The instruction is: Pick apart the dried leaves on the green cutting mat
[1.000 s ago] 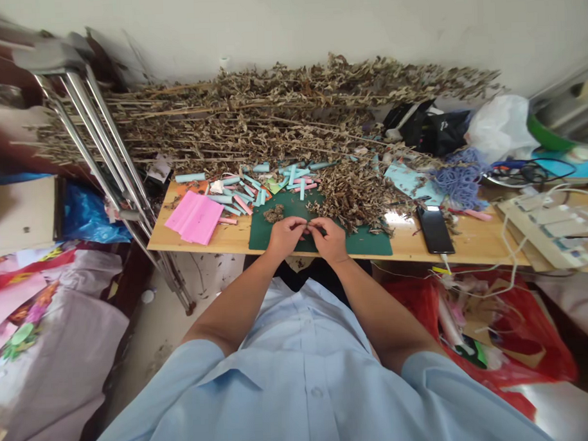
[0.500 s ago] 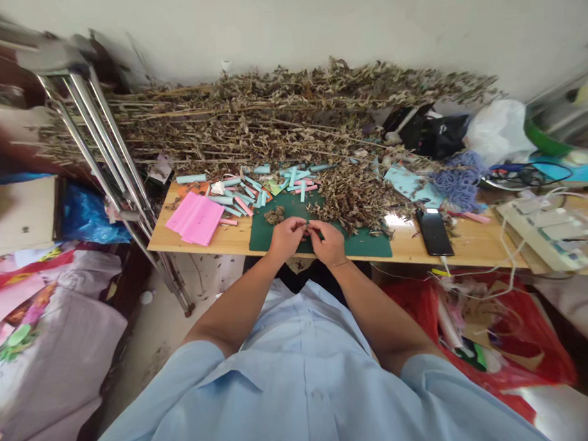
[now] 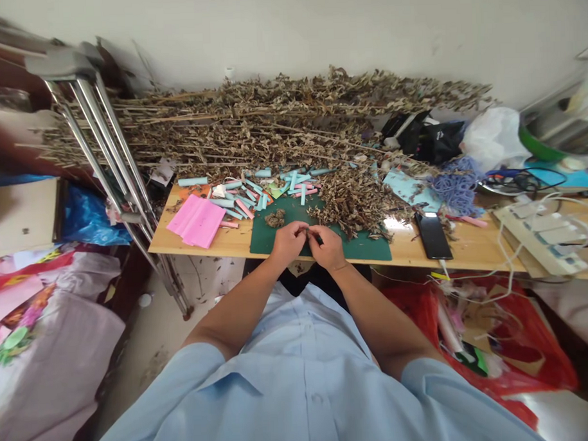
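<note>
L hand (image 3: 289, 242) and R hand (image 3: 328, 247) met over the front of the green mat (image 3: 263, 237), near the desk (image 3: 162, 243) edge. Both had fingers bent in, w/ thumb and finger tips pinched on a tiny dark bit (image 3: 307, 232) btwn them. The bit looked like dry leaf, but it was too small to be sure. Step in hand, as far as I could judge: working that bit w/ the tips of both hands. The next move prob. called for a soft, even pinch, b/c dry leaf can break and drop crumbs.

Which way the bit pointed, & how its long side ran, I couldn't tell; the tips hid most of it. The clump (image 3: 275, 218) sat on the mat just past L hand, apart from it, roundish, w/ no clear long side. The big leaf pile (image 3: 351, 202) lay past R hand, partly on the mat. At the back, the stalks (image 3: 198, 121) ran long from L to R, leafy ends mostly to the R. The paper tubes (image 3: 193, 181) pointed all sorts of ways, beyond the pink paper (image 3: 196, 221) on the L. The phone (image 3: 433, 235) lay off to the R, long side running front to back, a bit slanted.
</note>
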Demonstrator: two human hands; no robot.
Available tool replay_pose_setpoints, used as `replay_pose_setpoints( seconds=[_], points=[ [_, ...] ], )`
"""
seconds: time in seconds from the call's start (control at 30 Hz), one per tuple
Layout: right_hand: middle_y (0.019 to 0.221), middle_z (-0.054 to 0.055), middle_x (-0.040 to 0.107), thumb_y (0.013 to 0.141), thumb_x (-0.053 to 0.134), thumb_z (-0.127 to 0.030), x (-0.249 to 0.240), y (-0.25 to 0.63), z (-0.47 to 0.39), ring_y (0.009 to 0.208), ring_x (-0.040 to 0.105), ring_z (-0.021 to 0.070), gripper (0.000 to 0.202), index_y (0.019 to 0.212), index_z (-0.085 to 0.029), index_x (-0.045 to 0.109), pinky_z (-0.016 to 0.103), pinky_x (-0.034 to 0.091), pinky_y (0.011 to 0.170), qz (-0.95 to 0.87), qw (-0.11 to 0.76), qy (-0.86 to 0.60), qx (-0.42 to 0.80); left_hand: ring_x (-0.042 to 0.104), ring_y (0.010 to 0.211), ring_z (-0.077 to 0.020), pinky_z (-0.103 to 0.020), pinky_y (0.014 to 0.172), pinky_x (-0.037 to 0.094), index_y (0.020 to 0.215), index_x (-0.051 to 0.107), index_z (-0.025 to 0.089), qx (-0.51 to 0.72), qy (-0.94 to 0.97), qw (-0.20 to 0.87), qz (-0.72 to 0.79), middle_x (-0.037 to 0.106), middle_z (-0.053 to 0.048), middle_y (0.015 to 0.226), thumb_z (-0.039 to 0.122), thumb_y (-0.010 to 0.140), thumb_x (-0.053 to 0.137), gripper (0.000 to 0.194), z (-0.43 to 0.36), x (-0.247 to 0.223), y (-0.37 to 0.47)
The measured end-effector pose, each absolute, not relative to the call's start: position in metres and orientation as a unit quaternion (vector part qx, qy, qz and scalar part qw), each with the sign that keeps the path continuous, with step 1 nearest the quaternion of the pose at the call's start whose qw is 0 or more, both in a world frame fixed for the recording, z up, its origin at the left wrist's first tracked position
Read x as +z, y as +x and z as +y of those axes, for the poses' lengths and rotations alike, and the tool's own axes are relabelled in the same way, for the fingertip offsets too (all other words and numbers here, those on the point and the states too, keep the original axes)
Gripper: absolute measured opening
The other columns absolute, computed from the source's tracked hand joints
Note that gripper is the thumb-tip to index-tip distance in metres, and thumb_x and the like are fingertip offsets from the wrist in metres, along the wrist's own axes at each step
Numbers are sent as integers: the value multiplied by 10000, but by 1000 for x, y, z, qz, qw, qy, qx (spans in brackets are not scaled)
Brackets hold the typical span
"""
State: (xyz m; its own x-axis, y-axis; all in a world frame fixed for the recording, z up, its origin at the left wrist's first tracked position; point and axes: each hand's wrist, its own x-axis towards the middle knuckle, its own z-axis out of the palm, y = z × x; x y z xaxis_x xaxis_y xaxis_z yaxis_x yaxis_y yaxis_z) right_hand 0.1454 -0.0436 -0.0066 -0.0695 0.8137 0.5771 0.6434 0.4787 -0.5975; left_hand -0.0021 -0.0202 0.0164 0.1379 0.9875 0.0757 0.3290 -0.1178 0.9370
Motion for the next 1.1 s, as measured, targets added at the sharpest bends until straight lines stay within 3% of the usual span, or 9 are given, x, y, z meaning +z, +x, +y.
replay_pose_setpoints(
  seconds=[0.17,0.37,0.6,0.77,1.1],
  points=[
    [887,48,708,884,583,-253,-2,145,-44,765,671,176,138,1005,-211,636,330,567,768,-688,470,-533,145,672,811,-135,-239,769,521,979,729,161,405,634,418,509,740,-39,923,52,789,555,280,-19,18,-4],
    [931,55,728,907,597,-313,-4,147,-41,834,699,183,194,1066,-207,626,351,579,819,-630,525,-544,177,666,633,-109,-228,645,531,1041,681,142,412,569,484,522,733,-47,894,132,855,569,218,-17,19,-1],
    [1017,71,737,929,557,-253,-4,145,-42,949,694,213,178,1063,-226,671,387,565,890,-700,485,-513,111,685,671,-115,-237,698,544,1029,674,150,414,575,484,513,733,-44,893,121,862,566,200,-17,17,-1],
    [1029,73,729,926,545,-215,-5,146,-43,952,680,215,217,1110,-229,658,392,565,889,-729,459,-499,90,685,710,-123,-247,739,546,1026,681,161,420,585,471,510,726,-31,846,156,880,567,185,-17,14,-2],
    [1048,80,726,932,532,-227,-12,147,-43,967,678,221,251,1159,-228,639,408,561,910,-727,454,-507,91,679,743,-121,-245,745,552,1057,692,162,406,615,460,496,728,-51,946,119,875,539,241,-19,16,-2]
  ],
)
